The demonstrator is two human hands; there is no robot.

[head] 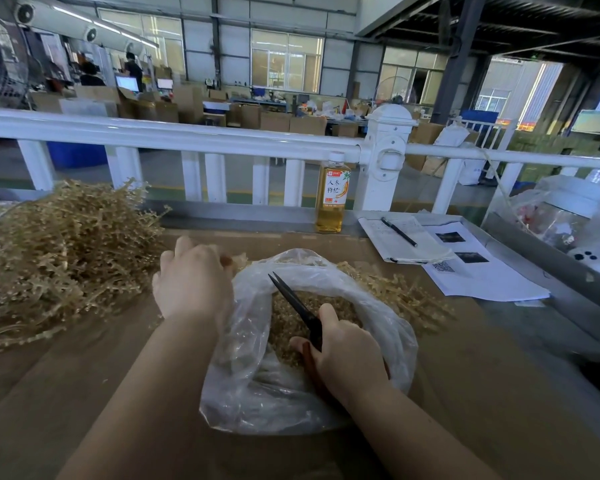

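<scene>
The right hand's fingers (329,315) are curling round the reddish handles of the scissors (300,308), thumb riding on top, and the right hand (349,355) is holding them low inside the mouth of the plastic bag (246,382), the black blades lying together or nearly so and pointing away and to the left. The left hand (192,282) is resting at the bag's left rim with its fingers bending down out of sight, so whether they are pinching the film, a sprig or nothing cannot be told. The bag is lying slumped on the brown tabletop (471,403), its thin film looking limp, slippery and easy to snag on a blade tip; it is probably best taken by a gathered fold of the rim, away from the blades. The cut bits (284,323) filling it are looking dry, light and loose, likely to spill if the rim sags. More dried golden sprigs (406,299) are poking out beyond the bag on the right, and a large pile of sprigs (59,254) is sitting to the left; these are looking wiry, brittle and tangled, so taking one by its stem near the cut point seems wiser than pulling at the tips. Further out, a bottle (331,199) and papers (482,277) are sitting by the white railing (187,135).
</scene>
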